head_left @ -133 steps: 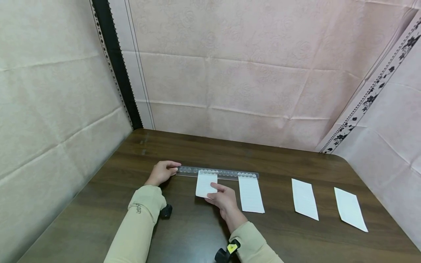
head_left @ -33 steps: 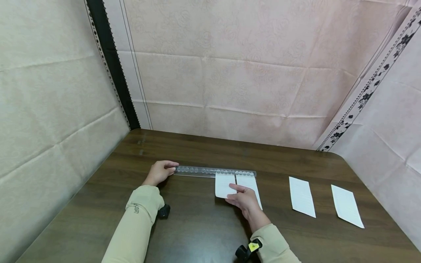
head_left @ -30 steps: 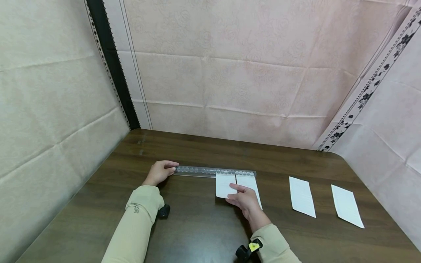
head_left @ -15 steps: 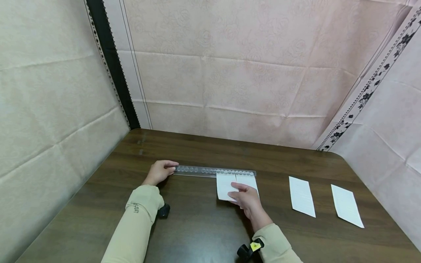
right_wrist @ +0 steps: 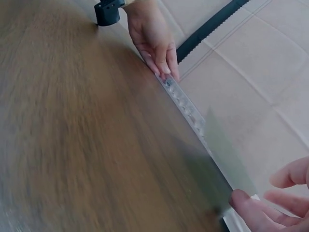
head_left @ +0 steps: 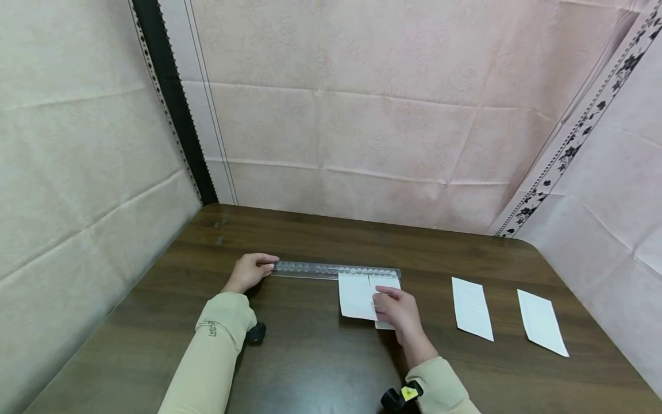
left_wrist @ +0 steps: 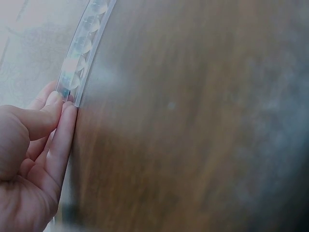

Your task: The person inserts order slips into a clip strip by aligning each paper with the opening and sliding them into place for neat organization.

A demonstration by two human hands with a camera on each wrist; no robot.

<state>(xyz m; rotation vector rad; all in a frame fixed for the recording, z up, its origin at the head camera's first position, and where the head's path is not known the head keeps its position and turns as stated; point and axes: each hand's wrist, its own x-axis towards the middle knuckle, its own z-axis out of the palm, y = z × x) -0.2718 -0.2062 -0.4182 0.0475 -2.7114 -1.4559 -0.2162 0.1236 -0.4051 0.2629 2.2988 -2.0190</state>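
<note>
My left hand (head_left: pixel 248 272) pinches the left end of a clear plastic strip (head_left: pixel 307 269) with a row of round beads, like a ticket rail. Two white paper slips hang side by side from its right half. The left slip (head_left: pixel 355 299) slightly overlaps the right slip (head_left: pixel 384 325). My right hand (head_left: pixel 402 315) is in front of the right slip, covering much of it, with fingertips by the left slip's right edge. In the right wrist view its fingers (right_wrist: pixel 289 174) are spread apart; contact with the paper is unclear. The left wrist view shows the pinched strip end (left_wrist: pixel 72 84).
Two more white slips, a nearer one (head_left: pixel 473 309) and a farther one (head_left: pixel 542 322), lie to the right on the brown wooden table (head_left: pixel 310 368). Pale cloth (head_left: pixel 331 115) hangs behind the table and at both sides.
The left slip has gone from mid-strip to beside the right slip. In the last half second my right hand has loosened and shifted right. My left hand stays on the strip's end.
</note>
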